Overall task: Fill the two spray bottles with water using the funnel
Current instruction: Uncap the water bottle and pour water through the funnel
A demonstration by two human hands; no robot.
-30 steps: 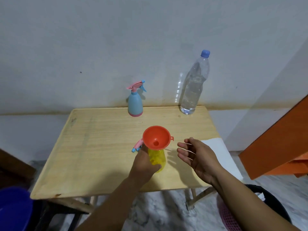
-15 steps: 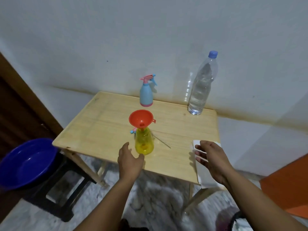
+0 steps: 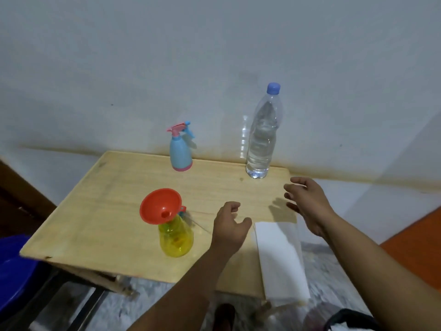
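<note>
A yellow spray bottle (image 3: 176, 238) stands near the front of the wooden table (image 3: 114, 194) with an orange funnel (image 3: 161, 209) sitting tilted in its neck. Its spray head (image 3: 182, 213) lies just behind it. A blue spray bottle (image 3: 180, 149) with a pink head stands at the back by the wall. A clear water bottle (image 3: 262, 137) with a blue cap stands at the back right. My left hand (image 3: 230, 226) hovers right of the yellow bottle, fingers loosely curled, holding nothing. My right hand (image 3: 307, 204) is spread open below the water bottle.
A white folded cloth (image 3: 280, 256) hangs over the table's front right corner. A blue basin (image 3: 12, 271) sits on a low stand at the lower left. An orange surface (image 3: 417, 242) lies at the right. A dark basket rim (image 3: 350, 316) shows at the bottom right.
My left hand let go of the yellow bottle and drew off to its right. My right hand left the cloth and rose toward the water bottle. The view shifted.
</note>
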